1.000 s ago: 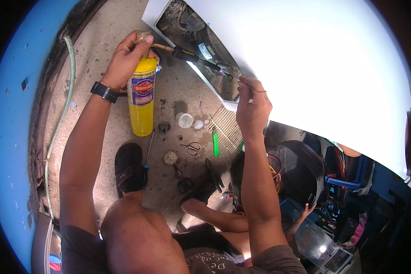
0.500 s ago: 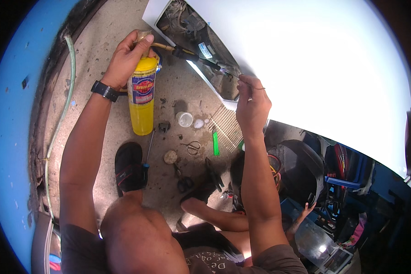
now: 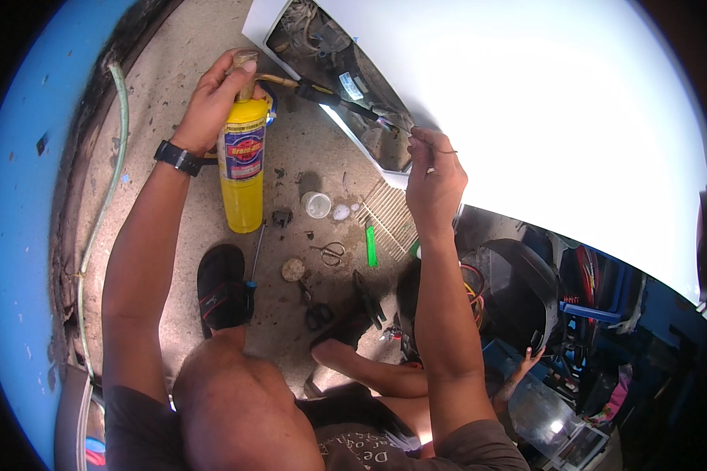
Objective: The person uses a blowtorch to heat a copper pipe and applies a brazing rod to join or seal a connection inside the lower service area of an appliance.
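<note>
My left hand (image 3: 216, 94) is wrapped round the brass head of a gas torch, whose yellow cylinder (image 3: 244, 200) hangs upright below. From that head the torch's black burner tube (image 3: 322, 96) slants right into the opening of a white metal casing (image 3: 573, 149). A faint purple-white flame glows at its tip. My right hand (image 3: 436, 177) pinches a thin dark rod (image 3: 449, 151) beside that opening, its far end near the flame. Inside the opening, tubes and dark parts (image 3: 326, 35) show; the exact spot being heated is too small to make out.
On the concrete floor lie a screwdriver (image 3: 251, 290), a white cup (image 3: 317, 206), a green-handled tool (image 3: 371, 246), black-handled scissors (image 3: 317, 315) and small metal scissors (image 3: 332, 253). Another person's hand (image 3: 529, 361) shows at the lower right beside a black drum-like part (image 3: 514, 290). A blue wall (image 3: 23, 196) runs along the left.
The torch and my left hand have shifted very slightly left. Both hands keep their holds, and the burner tip still points into the opening.
</note>
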Tool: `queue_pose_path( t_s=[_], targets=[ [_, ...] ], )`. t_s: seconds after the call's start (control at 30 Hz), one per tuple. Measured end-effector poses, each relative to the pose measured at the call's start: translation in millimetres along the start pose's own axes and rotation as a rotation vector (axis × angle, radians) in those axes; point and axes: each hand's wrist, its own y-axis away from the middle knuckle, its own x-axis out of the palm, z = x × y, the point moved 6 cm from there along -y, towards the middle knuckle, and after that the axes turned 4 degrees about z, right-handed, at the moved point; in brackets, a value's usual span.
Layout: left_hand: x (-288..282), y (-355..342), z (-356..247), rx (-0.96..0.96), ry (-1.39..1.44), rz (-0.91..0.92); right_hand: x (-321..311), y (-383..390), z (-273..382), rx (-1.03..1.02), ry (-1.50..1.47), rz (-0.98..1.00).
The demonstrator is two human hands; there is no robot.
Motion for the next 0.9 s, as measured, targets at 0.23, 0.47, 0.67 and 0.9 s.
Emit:
queue_pose_path(
  t_s=[0.23, 0.47, 0.67, 0.9],
  targets=[
    [-3.0, -1.0, 1.2, 0.013, -0.124, 0.003, 0.2, 0.0, 0.3, -0.005, -0.004, -0.009],
    [0.6, -1.6, -1.1, 0.025, -0.178, -0.019, 0.6, 0.6, 0.8, 0.007, 0.009, -0.006],
    [-1.6, -3.1, -1.6, 0.057, -0.177, -0.032, 0.6, 0.2, 0.9, 0.007, 0.009, 0.001],
    [0.6, -2.3, -1.9, 0.041, -0.172, -0.056, 1.2, -1.0, 0.9, -0.01, -0.008, -0.01]
  ],
)
